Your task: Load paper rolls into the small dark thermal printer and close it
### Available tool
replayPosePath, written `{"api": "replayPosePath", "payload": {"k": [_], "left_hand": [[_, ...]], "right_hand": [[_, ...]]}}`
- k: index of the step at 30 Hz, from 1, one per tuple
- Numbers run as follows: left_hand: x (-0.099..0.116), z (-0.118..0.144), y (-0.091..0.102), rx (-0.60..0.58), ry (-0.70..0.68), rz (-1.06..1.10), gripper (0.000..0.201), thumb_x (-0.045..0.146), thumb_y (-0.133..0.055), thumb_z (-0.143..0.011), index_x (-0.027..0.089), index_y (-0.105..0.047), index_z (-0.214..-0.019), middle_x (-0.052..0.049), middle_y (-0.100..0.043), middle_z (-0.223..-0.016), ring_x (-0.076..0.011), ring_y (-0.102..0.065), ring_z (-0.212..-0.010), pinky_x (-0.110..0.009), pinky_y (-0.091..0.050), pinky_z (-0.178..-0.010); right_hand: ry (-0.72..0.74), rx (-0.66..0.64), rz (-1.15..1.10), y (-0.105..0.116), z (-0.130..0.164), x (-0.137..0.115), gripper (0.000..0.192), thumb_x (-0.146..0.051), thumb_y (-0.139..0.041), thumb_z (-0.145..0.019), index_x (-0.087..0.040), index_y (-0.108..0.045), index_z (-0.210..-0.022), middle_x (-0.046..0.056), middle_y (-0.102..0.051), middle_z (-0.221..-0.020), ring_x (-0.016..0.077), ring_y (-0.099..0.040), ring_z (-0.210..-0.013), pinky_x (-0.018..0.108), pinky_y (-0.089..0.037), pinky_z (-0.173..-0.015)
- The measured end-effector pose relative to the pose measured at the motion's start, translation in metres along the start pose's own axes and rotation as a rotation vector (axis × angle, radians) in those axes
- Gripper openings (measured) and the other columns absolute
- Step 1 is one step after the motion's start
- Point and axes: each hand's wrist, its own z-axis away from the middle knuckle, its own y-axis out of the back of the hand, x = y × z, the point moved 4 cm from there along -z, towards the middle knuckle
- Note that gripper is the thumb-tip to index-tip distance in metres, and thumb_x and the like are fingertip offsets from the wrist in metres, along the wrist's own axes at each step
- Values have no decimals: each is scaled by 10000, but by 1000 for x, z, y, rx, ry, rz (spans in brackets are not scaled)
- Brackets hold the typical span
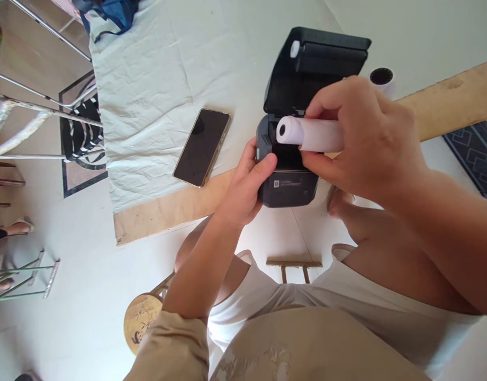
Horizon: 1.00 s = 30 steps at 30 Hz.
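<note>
A small black printer (288, 188) sits at the near edge of the wooden table with its lid (318, 63) flipped up. My left hand (245, 185) grips the printer's left front corner, thumb resting on top. A white paper roll (313, 133) lies across the fingers of my right hand (366, 137), held just above the printer's open paper bay. The roll's hollow core faces left.
A dark phone (203, 146) lies screen-up on a white cloth (148, 90) left of the printer. Another white roll (382, 79) stands behind my right hand. Metal chair legs (41, 106) and a round stool (142, 320) stand at the left and below.
</note>
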Motion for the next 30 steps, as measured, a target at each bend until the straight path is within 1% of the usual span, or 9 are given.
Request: {"api": "replayPosePath", "payload": {"k": [3,10,15,18,20,23,25,28,30], "left_hand": [[1,1,-2,-12,-1,-5,564,531,-952,-891,301,-705,-1342,-27,-805,-1372,-332,-717,-1462,-404,-665,-1143],[-2,-1,0,24,-8,40,492,489,-927,-918,293,-717,-1318,-28,-804,-1348,-344,-688,-1509,-412,-652,-1172],[-3,-3,4,18,-60,37,500,532,-919,-892,277,-732,-1278,-39,-802,-1354,-349,-699,-1487,-433,-660,-1155],[-3,-4,7,12,-101,52,528,536,-944,-837,275,-735,-1246,-39,-815,-1246,-363,-731,-1430,-443,-678,-1095],[-5,-4,10,19,-100,18,590,505,-991,-765,285,-731,-1247,-30,-815,-1169,-373,-763,-1365,-444,-689,-1051],[-7,-5,14,18,-101,-47,699,506,-1025,-700,301,-718,-1293,-32,-806,-1170,-383,-782,-1312,-458,-692,-1031],[-8,-6,17,11,-109,-80,761,524,-1035,-677,308,-709,-1330,-38,-799,-1172,-388,-784,-1297,-470,-692,-1027],[-9,-7,20,-11,-116,-135,831,548,-1046,-648,322,-704,-1371,-38,-791,-1132,-394,-791,-1263,-470,-701,-989],[-9,-7,21,-31,-127,-165,872,573,-1051,-634,330,-700,-1395,-41,-786,-1116,-399,-793,-1249,-458,-705,-949]], "right_hand": [[129,73,72,-2,4,2,296,-98,-671,-870,-278,-635,-1102,26,-777,-1056,188,-684,-811,339,-461,-610],[376,133,111,-10,4,8,183,-119,-638,-972,-273,-717,-1029,7,-826,-1084,204,-751,-877,392,-539,-696],[441,261,6,-6,16,-1,199,-95,-701,-949,-281,-696,-1019,-27,-806,-1003,202,-742,-865,405,-501,-717],[448,190,-61,-7,25,-13,54,-220,-701,-1023,-269,-681,-1024,-5,-805,-1039,225,-777,-963,420,-507,-787],[436,153,-138,-7,29,-15,123,-380,-676,-1077,-267,-685,-1027,18,-792,-1045,249,-783,-1023,436,-525,-831],[361,213,-327,-2,28,-7,161,-439,-643,-1091,-296,-718,-1094,43,-751,-1041,238,-754,-985,444,-587,-866],[181,256,-431,-1,23,8,153,-386,-658,-1076,-332,-728,-1201,63,-732,-1155,238,-736,-1039,410,-612,-796],[-118,232,-625,-9,17,29,400,-356,-719,-1029,-424,-658,-1419,48,-613,-1550,279,-639,-1441,314,-611,-652],[-193,177,-810,-17,14,37,551,-343,-732,-1001,-486,-584,-1512,-1,-509,-1686,263,-553,-1579,253,-611,-597]]}}
